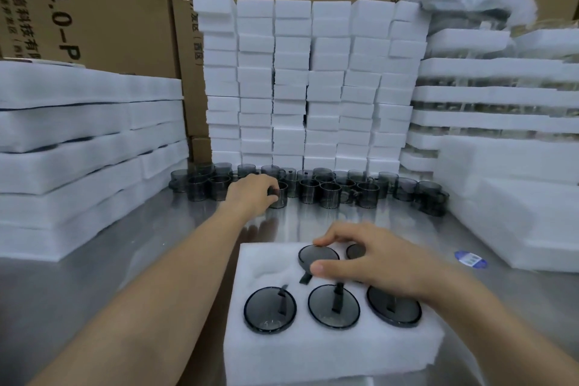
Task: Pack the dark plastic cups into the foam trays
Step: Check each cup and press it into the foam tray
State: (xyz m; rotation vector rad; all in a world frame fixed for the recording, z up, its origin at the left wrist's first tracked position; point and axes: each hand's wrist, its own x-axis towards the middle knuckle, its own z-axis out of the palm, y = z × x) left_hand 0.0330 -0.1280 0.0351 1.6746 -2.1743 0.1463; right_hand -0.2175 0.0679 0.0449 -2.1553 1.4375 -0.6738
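Standing upright just beyond the foam tray's (329,351) far edge, the next dark cup (279,194) sits at the near side of a long row of cups (329,188), and the left hand (250,193) has its fingers curled round it. From there the one empty pocket (269,269), at the tray's far-left corner, lies straight back toward the person, so I judge the left hand better placed to fill it. On the tray, the right hand (372,263) pinches the seated cup (316,255) in the far-middle pocket between thumb and fingertips. The three near pockets and the far-right one already hold cups. The steel counter (141,260) carries the tray, with stacked foam blocks (313,88) behind the row.
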